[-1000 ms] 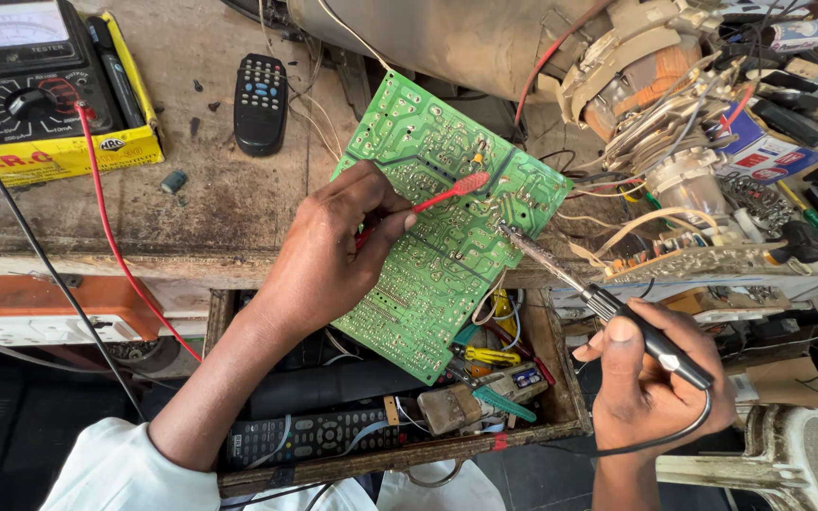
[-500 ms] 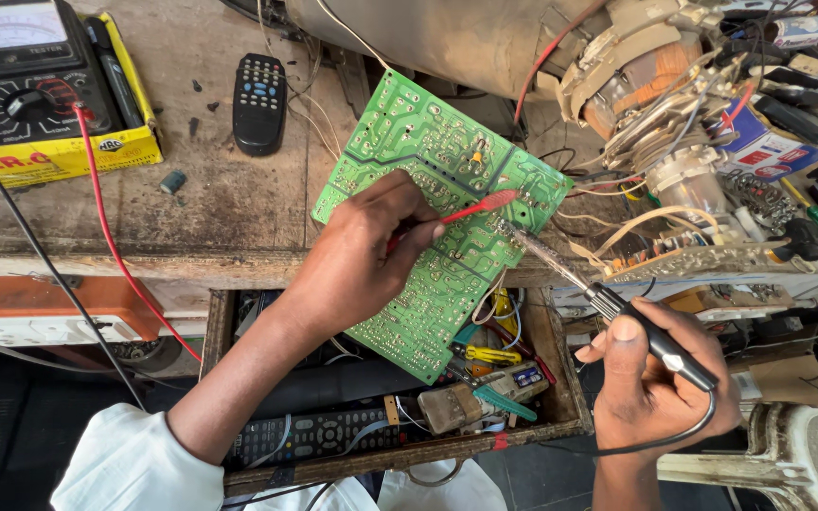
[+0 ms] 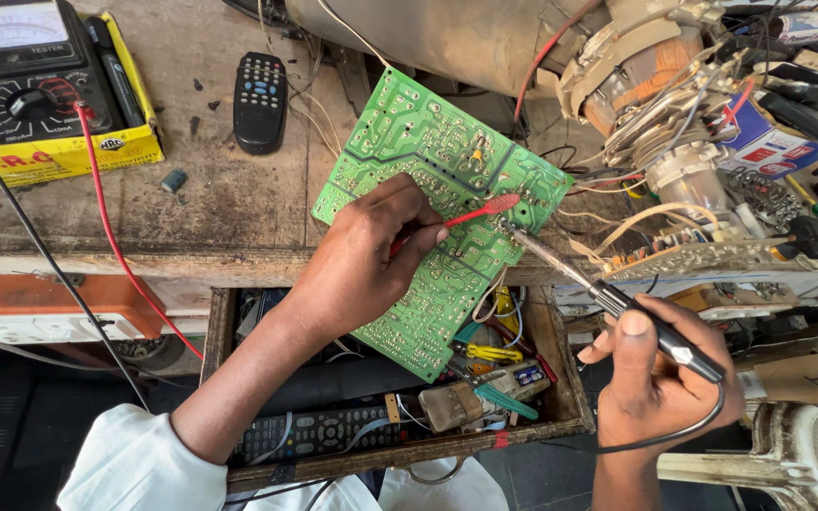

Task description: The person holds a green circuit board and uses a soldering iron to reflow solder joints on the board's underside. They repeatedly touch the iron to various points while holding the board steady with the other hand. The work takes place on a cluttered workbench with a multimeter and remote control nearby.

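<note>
Just circuit board beneath fingers.

Circuit board on workbench, remote left, drawer below

Left hand: holds a red probe on the green circuit board.
Right hand: grips a soldering iron, tip at the board.
Table: carries a black remote.
</note>
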